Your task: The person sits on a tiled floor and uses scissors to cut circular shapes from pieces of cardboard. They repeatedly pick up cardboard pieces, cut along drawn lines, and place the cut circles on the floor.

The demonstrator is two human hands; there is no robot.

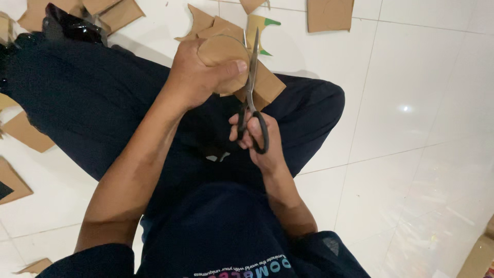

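We sit on the white tiled floor (411,103) with our legs in dark trousers (103,103) crossed beneath us. Our left hand (198,77) is closed around a piece of brown cardboard (226,56), thumb pressed across its rounded face and fingers wrapped behind it, holding it up above our lap. The cardboard's upper part is cut to a curve, while a squarer corner of it sticks out to the right, past the blades.

Our right hand (260,139) grips a pair of dark metal scissors (252,87), fingers threaded through the black loops of the handle and curled tight. The blades point up and away from us, lying against the right edge of the cardboard, just beside our left thumb. How far the blades are parted we cannot tell, as they look nearly together from here.

Cardboard offcuts (206,23) lie scattered on the floor beyond our knees, one of them with a green patch (267,23). A larger cardboard sheet (329,14) lies at the top edge, more scraps (23,131) to our left, and a shiny black bag (69,25) near the top left. We see no boxes or bins holding anything; the one brown carton corner (481,252) at the lower right shows nothing of its inside.
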